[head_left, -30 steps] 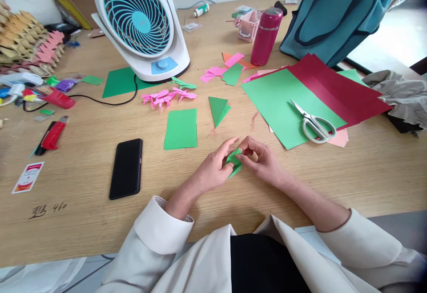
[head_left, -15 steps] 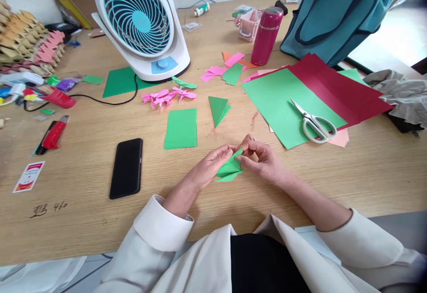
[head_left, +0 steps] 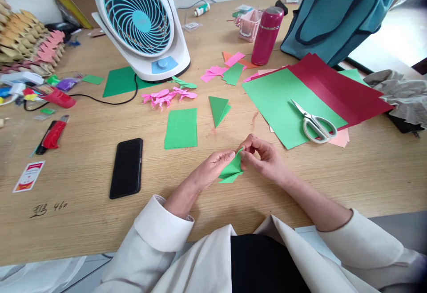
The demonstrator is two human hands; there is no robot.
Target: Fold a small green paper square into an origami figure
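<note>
Between my hands is a small folded green paper (head_left: 232, 167) with several creased flaps, held just over the table. My left hand (head_left: 213, 168) grips its left side, thumb on top; the fingers beneath are hidden. My right hand (head_left: 262, 157) pinches the paper's upper right corner between thumb and index finger. Beyond them lie a folded dark green triangle (head_left: 218, 110) and a stack of green rectangles (head_left: 181, 128). Pink folded paper figures (head_left: 168, 97) lie behind the stack, with a green one (head_left: 183, 83) beside them.
White-handled scissors (head_left: 315, 124) rest on a large green sheet (head_left: 270, 102) at the right, beside dark red sheets (head_left: 336, 88). A black phone (head_left: 126, 168) lies left of my hands. Farther back stand a fan (head_left: 142, 22), a magenta bottle (head_left: 267, 37) and a teal bag (head_left: 330, 22).
My left hand and the folded green paper have shifted slightly to the right. The fingers of my right hand have moved a little at the paper's corner.
</note>
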